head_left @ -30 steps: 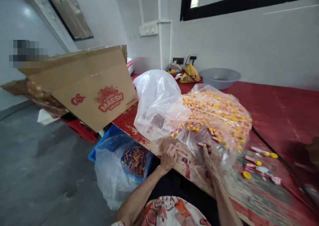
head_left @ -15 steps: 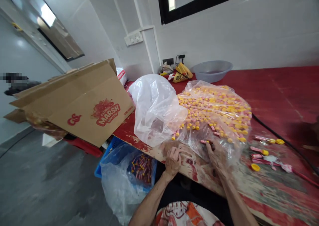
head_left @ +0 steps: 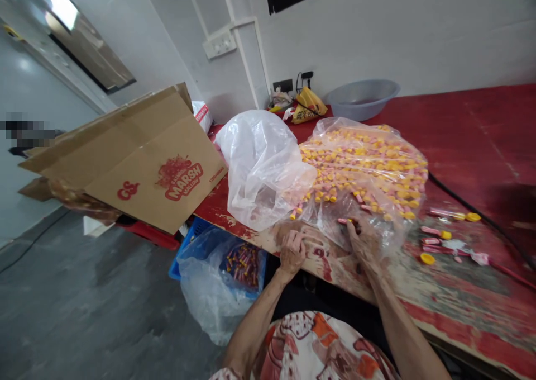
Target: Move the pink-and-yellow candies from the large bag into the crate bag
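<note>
At the front of the clear bag [head_left: 368, 159], the right hand [head_left: 365, 240] pinches a tube [head_left: 343, 221]; hold it softly. Left of the bag, the left hand [head_left: 292, 250] curls; I can't tell on what.

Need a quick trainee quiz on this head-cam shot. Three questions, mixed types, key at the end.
1. True or false: the left hand is at the near edge of the red table.

2. Multiple choice. Beside the clear bag of yellow-capped pieces, the right hand holds:
A) a roll of tape
B) a small pink-and-yellow piece
C) a pair of scissors

3. Fill in: on the carton, the big red word printed above MALLOW is ____.

Key: 1. True. 2. B. 3. MARSH.
</note>
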The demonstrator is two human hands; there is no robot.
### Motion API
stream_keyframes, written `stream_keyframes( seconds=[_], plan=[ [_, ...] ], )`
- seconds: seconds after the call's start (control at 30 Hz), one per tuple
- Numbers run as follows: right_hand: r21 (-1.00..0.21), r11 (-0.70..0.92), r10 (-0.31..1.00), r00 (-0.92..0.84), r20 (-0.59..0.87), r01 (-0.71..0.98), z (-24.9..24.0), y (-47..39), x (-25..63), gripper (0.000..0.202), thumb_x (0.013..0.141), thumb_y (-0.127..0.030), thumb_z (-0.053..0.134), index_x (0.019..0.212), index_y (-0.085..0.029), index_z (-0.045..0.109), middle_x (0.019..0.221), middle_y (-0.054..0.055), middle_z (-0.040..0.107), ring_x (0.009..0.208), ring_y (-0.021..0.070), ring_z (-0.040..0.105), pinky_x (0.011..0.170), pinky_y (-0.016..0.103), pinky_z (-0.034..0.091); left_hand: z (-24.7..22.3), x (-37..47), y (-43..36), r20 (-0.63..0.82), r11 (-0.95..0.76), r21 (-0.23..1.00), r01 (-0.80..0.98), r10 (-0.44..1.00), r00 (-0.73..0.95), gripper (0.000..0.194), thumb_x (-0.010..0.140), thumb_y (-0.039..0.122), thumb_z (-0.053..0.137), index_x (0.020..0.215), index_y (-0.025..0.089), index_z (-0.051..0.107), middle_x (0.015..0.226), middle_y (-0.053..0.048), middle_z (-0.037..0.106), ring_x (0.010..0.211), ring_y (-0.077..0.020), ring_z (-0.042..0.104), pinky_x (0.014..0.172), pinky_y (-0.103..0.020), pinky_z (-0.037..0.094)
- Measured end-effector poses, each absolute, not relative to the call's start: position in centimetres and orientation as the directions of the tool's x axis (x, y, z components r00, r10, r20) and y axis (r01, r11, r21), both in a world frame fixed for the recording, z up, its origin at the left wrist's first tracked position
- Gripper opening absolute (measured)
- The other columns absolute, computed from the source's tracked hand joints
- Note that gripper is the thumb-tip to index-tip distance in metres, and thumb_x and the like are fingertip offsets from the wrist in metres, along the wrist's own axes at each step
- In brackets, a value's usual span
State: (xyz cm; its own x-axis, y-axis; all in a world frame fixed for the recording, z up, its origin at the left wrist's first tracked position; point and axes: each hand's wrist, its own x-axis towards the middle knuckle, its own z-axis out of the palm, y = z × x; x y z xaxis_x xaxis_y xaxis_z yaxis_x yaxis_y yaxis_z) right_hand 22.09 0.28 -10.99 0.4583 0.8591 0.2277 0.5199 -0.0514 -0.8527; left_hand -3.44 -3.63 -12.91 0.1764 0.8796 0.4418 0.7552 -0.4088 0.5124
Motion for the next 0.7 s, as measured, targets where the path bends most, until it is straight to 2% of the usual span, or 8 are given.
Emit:
stream_keyframes(
  seconds=[0.13,0.27,0.33,0.4,0.5,0.57,0.6,0.7],
  plan=[
    [-0.812,-0.041,0.853,0.443,0.274,0.582,-11.3,0.0,22.3,0.060,0.102,-0.074,0.045,0.106,-0.025,0.078,0.107,0.019,0.084,0.094,0.0352,0.075,0.096,0.054,0.065,-12.6,-3.6,-3.3,0.428,-0.373,0.694,0.616,0.902,0.064,0.030,0.099,0.006,0.059,0.113,0.023,0.081,0.108,-0.011,0.078,0.107,-0.0282,0.078,0.100,-0.043,0.069],
    [-0.768,-0.049,0.836,0.447,0.319,0.639,-12.1,0.0,22.8,0.047,0.103,-0.060,0.045,0.112,-0.024,0.074,0.112,0.020,0.082,0.102,0.0361,0.077,0.100,0.056,0.065,-9.8,-7.9,0.1,0.424,-0.228,0.820,0.525,0.858,-0.289,0.027,0.107,0.023,0.062,0.132,0.022,0.074,0.129,-0.018,0.078,0.126,-0.0335,0.076,0.115,-0.052,0.066],
    [-0.755,-0.047,0.829,0.448,0.335,0.654,-12.5,0.0,22.9,0.045,0.102,-0.058,0.046,0.113,-0.024,0.073,0.112,0.021,0.081,0.104,0.0376,0.078,0.100,0.058,0.065,-7.4,-11.8,3.5,0.442,-0.145,0.822,0.551,0.772,-0.457,0.043,0.107,0.031,0.069,0.148,0.019,0.068,0.154,-0.027,0.070,0.153,-0.0414,0.065,0.134,-0.063,0.053],
    [-0.739,-0.042,0.817,0.449,0.362,0.672,-12.7,-0.1,23.0,0.045,0.103,-0.057,0.047,0.114,-0.023,0.074,0.114,0.022,0.082,0.107,0.0395,0.079,0.102,0.060,0.066,-4.8,-16.0,7.6,0.451,-0.082,0.814,0.574,0.713,-0.537,0.067,0.103,0.033,0.079,0.165,0.018,0.059,0.177,-0.033,0.053,0.176,-0.0487,0.044,0.147,-0.073,0.033],
    [-0.707,-0.037,0.805,0.440,0.398,0.707,-12.3,-0.8,23.1,0.047,0.107,-0.059,0.049,0.117,-0.024,0.079,0.118,0.023,0.083,0.113,0.0439,0.081,0.104,0.066,0.067,-2.2,-20.8,14.2,0.330,0.062,0.855,0.515,0.699,-0.634,0.102,0.092,0.027,0.094,0.180,0.020,0.043,0.194,-0.033,0.032,0.187,-0.0551,0.019,0.146,-0.084,0.025],
    [-0.695,-0.030,0.820,0.415,0.394,0.719,-11.6,-1.7,23.2,0.047,0.109,-0.061,0.053,0.126,-0.030,0.083,0.118,0.022,0.083,0.114,0.0488,0.081,0.104,0.074,0.067,-1.7,-22.3,18.0,0.236,0.125,0.867,0.482,0.749,-0.619,0.107,0.091,0.018,0.091,0.183,0.014,0.037,0.195,-0.033,0.031,0.186,-0.0518,0.026,0.147,-0.077,0.032],
    [-0.698,-0.032,0.836,0.402,0.374,0.715,-11.2,-2.2,23.3,0.045,0.111,-0.062,0.054,0.133,-0.036,0.084,0.119,0.020,0.083,0.116,0.0512,0.081,0.104,0.077,0.066,-1.9,-22.6,19.6,0.199,0.142,0.866,0.479,0.780,-0.593,0.100,0.093,0.014,0.086,0.181,0.010,0.039,0.192,-0.033,0.038,0.183,-0.0485,0.036,0.147,-0.071,0.038],
    [-0.731,-0.077,0.897,0.367,0.247,0.678,-10.1,-3.2,23.5,0.052,0.117,-0.061,0.045,0.158,-0.058,0.077,0.131,0.017,0.081,0.134,0.0581,0.074,0.111,0.092,0.058,-3.6,-22.6,22.4,0.138,0.176,0.850,0.497,0.835,-0.533,0.054,0.101,0.016,0.074,0.154,0.006,0.067,0.161,-0.027,0.074,0.158,-0.0397,0.068,0.135,-0.054,0.056]
  ],
)
